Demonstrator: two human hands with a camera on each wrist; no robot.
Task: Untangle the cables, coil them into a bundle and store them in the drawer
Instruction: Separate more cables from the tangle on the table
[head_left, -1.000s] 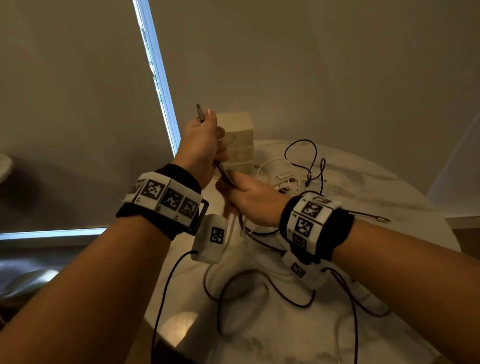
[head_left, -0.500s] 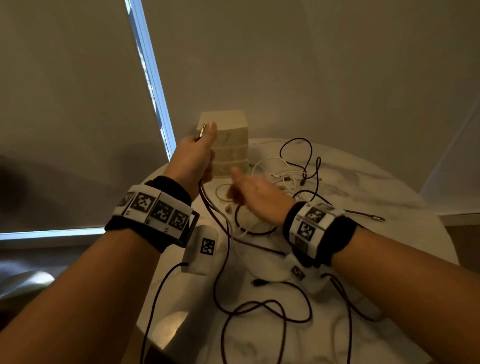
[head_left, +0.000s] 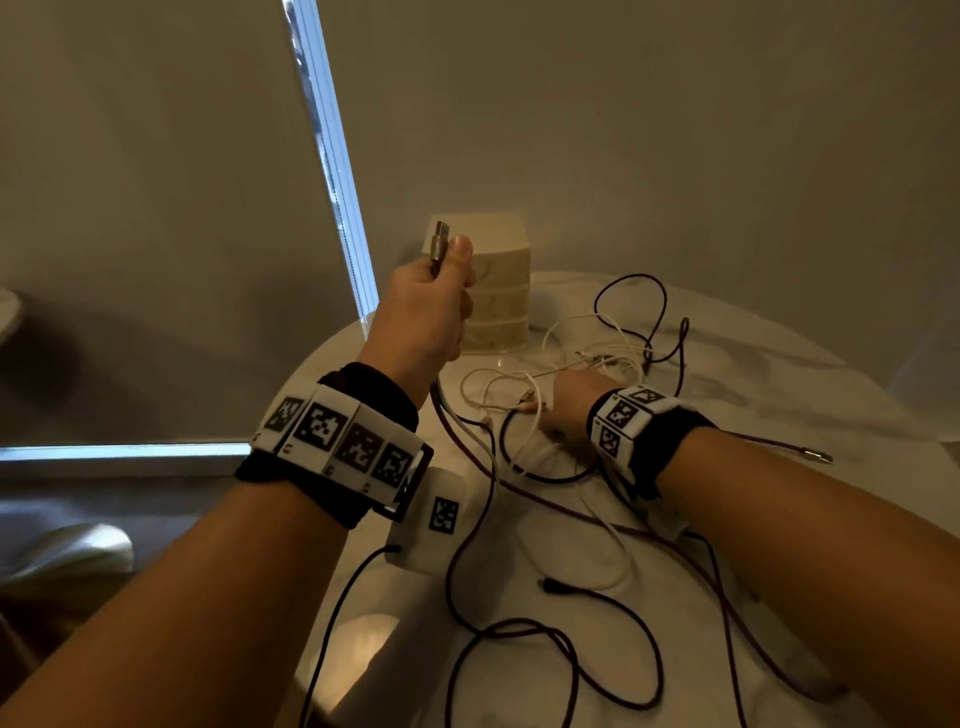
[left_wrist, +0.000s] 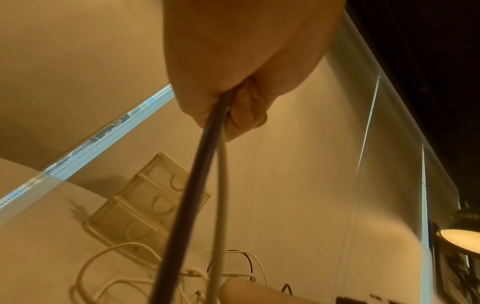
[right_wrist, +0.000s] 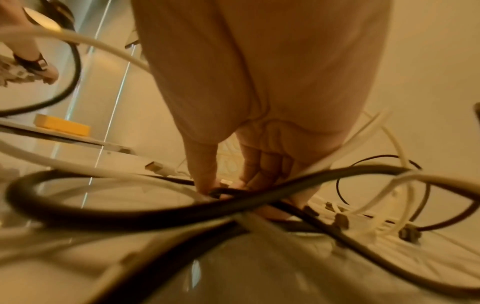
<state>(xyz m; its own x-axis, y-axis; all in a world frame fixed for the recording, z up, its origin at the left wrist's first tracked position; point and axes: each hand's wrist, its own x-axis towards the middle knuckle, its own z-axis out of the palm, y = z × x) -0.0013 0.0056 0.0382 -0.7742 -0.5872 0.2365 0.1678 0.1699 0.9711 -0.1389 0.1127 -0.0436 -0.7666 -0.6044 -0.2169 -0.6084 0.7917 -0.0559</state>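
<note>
My left hand (head_left: 434, 301) is raised over the table's back left and grips a dark cable (left_wrist: 192, 176) and a white cable (left_wrist: 220, 185) in its fist. The dark cable's metal plug (head_left: 440, 245) sticks up beside the thumb. My right hand (head_left: 569, 402) is down on the table in the tangle of white cables (head_left: 587, 358). In the right wrist view its thumb and fingertips (right_wrist: 207, 181) pinch a dark cable (right_wrist: 228, 190). A small cream three-drawer box (head_left: 501, 296) stands behind the left hand, drawers shut.
The round marble table (head_left: 753, 384) carries loose dark cable loops at the front (head_left: 566, 639) and back (head_left: 636, 283). A cable with a metal jack (head_left: 816, 456) lies at the right. The table edge and a dim floor are on the left; a wall stands close behind.
My right hand let go near the left hand and moved forward and down into the cable tangle. The left hand stays raised with the plug; slack cable dropped onto the table.
</note>
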